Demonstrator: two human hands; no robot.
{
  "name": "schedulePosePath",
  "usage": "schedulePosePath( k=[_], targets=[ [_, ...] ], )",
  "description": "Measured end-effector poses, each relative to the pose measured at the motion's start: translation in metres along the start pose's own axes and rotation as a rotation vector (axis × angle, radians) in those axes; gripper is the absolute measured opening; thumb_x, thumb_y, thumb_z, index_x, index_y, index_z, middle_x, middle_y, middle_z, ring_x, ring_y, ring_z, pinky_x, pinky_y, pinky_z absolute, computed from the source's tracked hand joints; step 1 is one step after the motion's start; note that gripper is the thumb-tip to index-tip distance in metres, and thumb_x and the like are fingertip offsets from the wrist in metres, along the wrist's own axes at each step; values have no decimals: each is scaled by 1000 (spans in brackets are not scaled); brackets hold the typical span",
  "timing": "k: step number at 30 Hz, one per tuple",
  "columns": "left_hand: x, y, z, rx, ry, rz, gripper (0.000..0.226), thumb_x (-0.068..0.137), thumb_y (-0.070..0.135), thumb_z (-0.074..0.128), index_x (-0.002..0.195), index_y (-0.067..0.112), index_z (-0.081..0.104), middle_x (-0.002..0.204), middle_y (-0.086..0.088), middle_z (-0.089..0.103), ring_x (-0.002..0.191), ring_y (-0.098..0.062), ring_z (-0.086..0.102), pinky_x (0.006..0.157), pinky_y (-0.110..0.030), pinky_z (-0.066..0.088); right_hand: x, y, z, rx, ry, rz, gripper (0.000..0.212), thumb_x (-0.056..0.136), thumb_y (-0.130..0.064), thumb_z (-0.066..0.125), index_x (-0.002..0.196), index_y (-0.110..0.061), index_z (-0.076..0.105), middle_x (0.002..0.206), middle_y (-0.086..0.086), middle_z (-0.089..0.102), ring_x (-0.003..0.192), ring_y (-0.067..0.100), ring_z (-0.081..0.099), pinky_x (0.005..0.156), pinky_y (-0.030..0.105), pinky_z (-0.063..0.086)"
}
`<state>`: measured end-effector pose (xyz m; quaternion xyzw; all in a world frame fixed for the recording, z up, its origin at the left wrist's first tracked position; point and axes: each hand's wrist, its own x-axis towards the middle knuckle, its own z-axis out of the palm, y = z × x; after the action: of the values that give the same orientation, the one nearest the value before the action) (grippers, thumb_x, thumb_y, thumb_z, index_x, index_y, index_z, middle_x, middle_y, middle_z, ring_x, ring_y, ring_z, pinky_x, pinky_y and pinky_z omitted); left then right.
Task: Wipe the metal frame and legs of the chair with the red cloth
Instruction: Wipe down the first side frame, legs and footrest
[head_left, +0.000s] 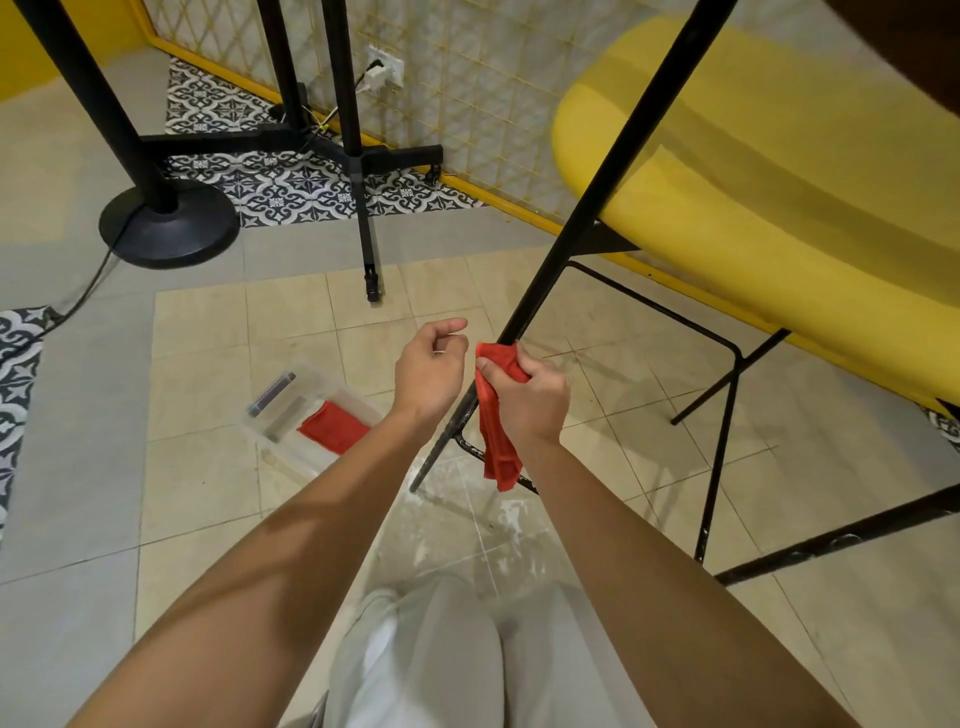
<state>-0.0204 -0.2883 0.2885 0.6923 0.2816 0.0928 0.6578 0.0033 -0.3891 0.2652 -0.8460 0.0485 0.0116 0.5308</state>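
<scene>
Low over the tiled floor (208, 338), beside a chair with a yellow seat (727, 156), my right hand (527, 397) gripped the red cloth (497, 431). My fingers were curled round it and pressed it against the lower part of a black metal chair leg (587, 208). The cloth's loose end hung below my fist, across a thin crossbar (467, 447) of the frame. My left hand (428, 371) hovered just left of the leg, apart from it, with fingers loosely curled and holding nothing. The yellow seat sat at a slant to the right, and another black leg (719, 441) ran from it down to the floor.

Left of my left wrist, a clear plastic tray (275, 452) lay on the tiles. It held a second red cloth (335, 428) and a dark tube (270, 395). Farther back stood a pole on a round black base (169, 223) with a cable trailing from it. Near it were a black wheeled stand (363, 156) and a wall socket (384, 70) with a plug in it.
</scene>
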Motion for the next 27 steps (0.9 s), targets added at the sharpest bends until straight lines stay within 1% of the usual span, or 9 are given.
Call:
schedulePosePath(
  k=[4,8,10,14,16,19,22,25,27],
  targets=[
    [1,-15,3,2,-1,-27,25,95,19,48,117,21,60,84,15,55,72,-1,52,72,-19,47,0,17,15,-86,-39,50,53,78,-43,70,127,-24,58,99,0,64,87,14,62,77,22,50],
    [5,-26,3,-10,-3,-73,25,94,18,47,114,22,60,80,11,54,65,-2,49,59,-11,45,4,29,21,-96,-91,94,48,76,-46,71,119,-26,65,94,-4,69,86,14,64,81,28,54],
    [5,-28,2,-15,1,-96,24,93,19,48,114,23,61,80,11,55,65,-2,49,61,-12,45,5,32,19,-100,-111,84,53,74,-49,72,120,-25,65,97,-4,69,89,14,64,84,31,54],
    [5,-31,5,-23,1,-114,25,93,20,48,114,23,61,86,10,57,72,-2,52,73,-19,47,3,32,6,-49,-120,41,55,76,-43,73,124,-22,61,96,-6,68,91,13,64,86,29,54],
    [5,-32,6,-29,7,-109,25,93,20,49,114,22,61,89,9,58,75,-3,52,74,-21,46,2,27,2,41,-103,49,57,77,-39,74,128,-21,57,94,-9,63,93,13,63,86,28,53],
    [4,-33,7,-43,17,-112,24,94,20,48,114,23,60,90,8,58,75,-3,52,68,-19,44,2,24,7,137,-74,71,58,75,-39,75,128,-23,57,96,-7,62,95,15,64,88,33,54],
    [5,-36,9,-60,22,-118,22,94,20,48,111,23,60,89,7,58,69,-2,51,60,-13,46,3,28,18,162,-67,106,53,74,-37,76,123,-22,62,97,-1,66,91,17,66,86,37,55],
    [7,-38,9,-74,29,-133,21,94,16,47,109,21,61,87,7,57,64,-2,50,46,-6,42,4,41,27,45,-117,125,46,75,-39,74,118,-24,66,96,2,67,89,16,66,85,35,55],
    [9,-42,9,-59,35,-139,22,93,15,47,108,21,62,91,6,59,67,-1,52,46,-5,42,2,50,32,-27,-147,153,44,78,-38,72,119,-25,65,101,1,68,92,15,65,86,29,52]
  ],
)
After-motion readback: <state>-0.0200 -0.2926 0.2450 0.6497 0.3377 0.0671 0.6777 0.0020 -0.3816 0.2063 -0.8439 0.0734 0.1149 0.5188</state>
